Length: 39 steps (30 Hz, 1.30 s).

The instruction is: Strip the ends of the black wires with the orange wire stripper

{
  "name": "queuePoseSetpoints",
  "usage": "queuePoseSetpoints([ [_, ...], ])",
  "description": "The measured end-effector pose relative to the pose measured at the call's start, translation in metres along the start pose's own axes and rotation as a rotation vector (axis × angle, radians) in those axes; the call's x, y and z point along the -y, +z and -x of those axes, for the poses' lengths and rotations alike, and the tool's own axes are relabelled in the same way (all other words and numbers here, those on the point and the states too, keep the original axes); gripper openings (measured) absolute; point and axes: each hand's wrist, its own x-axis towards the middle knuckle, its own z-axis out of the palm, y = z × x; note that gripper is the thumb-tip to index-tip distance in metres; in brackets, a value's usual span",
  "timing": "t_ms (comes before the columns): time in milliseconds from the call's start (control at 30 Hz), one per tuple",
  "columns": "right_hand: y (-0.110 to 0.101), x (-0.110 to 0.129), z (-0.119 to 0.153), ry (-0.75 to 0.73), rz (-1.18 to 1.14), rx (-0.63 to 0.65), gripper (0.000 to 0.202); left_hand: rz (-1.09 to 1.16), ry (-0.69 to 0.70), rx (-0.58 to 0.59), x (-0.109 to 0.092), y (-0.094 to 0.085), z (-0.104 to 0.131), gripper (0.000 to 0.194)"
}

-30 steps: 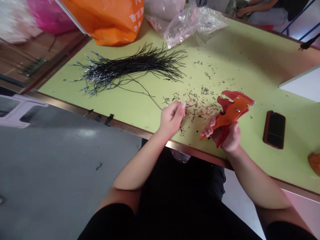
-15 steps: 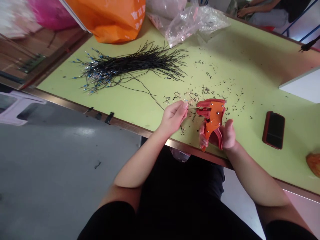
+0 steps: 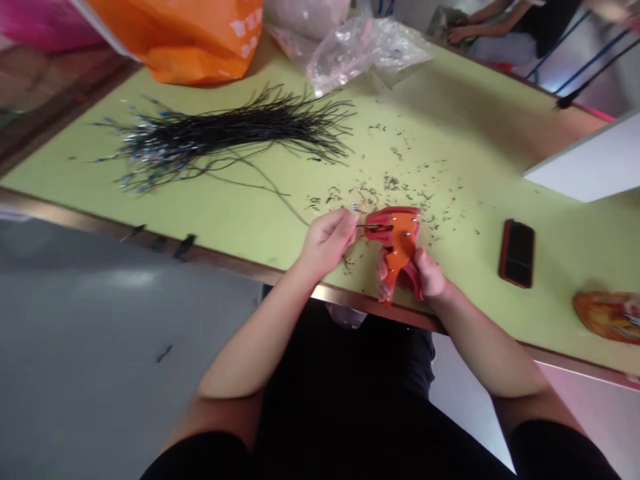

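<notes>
Pinched in my left hand (image 3: 330, 241) is a thin black wire (image 3: 280, 195), which trails back toward the left. Its short front end reaches the jaws of an orange-red wire stripper (image 3: 400, 237). Around the tool's handles my right hand (image 3: 429, 272) is closed, fingers on the front handle and thumb side at the rear one. How deep the wire sits in the jaws cannot be made out. A thick bundle of black wires (image 3: 250, 127) with blue and silvery tips at its left end lies beyond my left hand.
Black and coppery scraps (image 3: 393, 183) are scattered behind the tool. A phone (image 3: 518, 253) and an orange packet (image 3: 605, 315) lie to the right. An orange bag (image 3: 200, 40), clear plastic bags (image 3: 350, 50) and a white panel (image 3: 585, 160) stand farther back. Another person's hands (image 3: 460, 33) show beyond the table.
The whole view has shifted, so the table things appear farther left. The stripper's handles look squeezed closer together, with my right thumb now against the rear handle.
</notes>
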Motion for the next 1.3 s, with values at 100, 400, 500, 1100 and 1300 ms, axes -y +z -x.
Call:
queuePoseSetpoints([
  [100,0.002,-0.003,-0.001,0.025,0.012,0.003,0.082,-0.023,0.015,0.009,0.001,-0.002,0.003,0.063],
  [400,-0.011,-0.015,-0.007,0.037,0.027,0.086,0.084,-0.117,-0.098,-0.047,0.005,-0.006,0.006,0.064],
  [500,-0.015,-0.023,-0.009,0.074,0.011,0.081,0.086,-0.129,-0.106,-0.028,0.006,-0.007,0.005,0.063],
  [1100,-0.010,-0.020,-0.011,-0.031,-0.014,0.031,0.080,-0.102,-0.175,-0.045,0.014,-0.005,0.006,0.069],
  [1300,-0.001,-0.011,-0.008,-0.061,-0.050,0.028,0.072,-0.042,-0.172,-0.033,0.014,-0.001,0.002,0.075],
])
